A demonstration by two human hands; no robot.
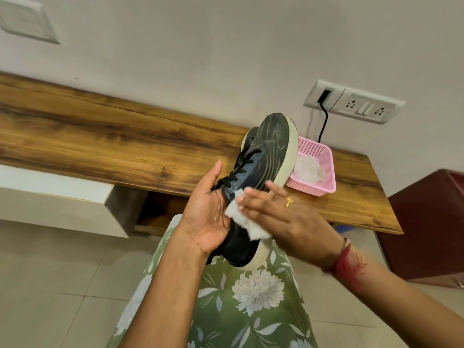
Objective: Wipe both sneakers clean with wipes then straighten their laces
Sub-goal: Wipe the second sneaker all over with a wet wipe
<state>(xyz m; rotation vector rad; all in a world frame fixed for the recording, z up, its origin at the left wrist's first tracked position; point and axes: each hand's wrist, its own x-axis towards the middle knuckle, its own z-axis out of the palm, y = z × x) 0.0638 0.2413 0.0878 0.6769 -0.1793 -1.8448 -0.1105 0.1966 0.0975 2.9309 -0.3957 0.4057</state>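
I hold a dark sneaker (266, 156) with black laces and a white sole in front of me, toe pointing up and away. My left hand (203, 219) grips it from the left near the laces and collar, thumb raised, fingers hidden behind the shoe. My right hand (283, 217) presses a white wipe (241, 222) flat against the shoe's right side with straight fingers. Behind the toe, a bit of a second dark sneaker (248, 139) shows on the wooden shelf (100, 136).
A pink plastic basket (324, 156) with crumpled white wipes (308, 170) sits on the shelf's right end. Above it are a wall socket panel (351, 102) and a black cable (324, 121). A maroon cabinet (426, 222) stands at the right and a white ledge (50, 197) at the left.
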